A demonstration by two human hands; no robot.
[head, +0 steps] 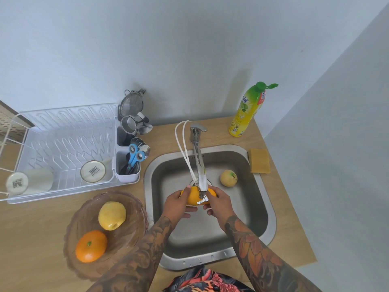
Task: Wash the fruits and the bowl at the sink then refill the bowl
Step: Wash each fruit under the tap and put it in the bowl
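The fruit held under the chrome tap is orange-yellow. In the translucent brown bowl lie a yellow fruit and a bright orange one (green at its stem). A pale yellow fruit sits in the grey steel sink. The bottle is yellow with a green cap, the sponge mustard, the rack white, the scissors blue-handled, the counter light wood grain.
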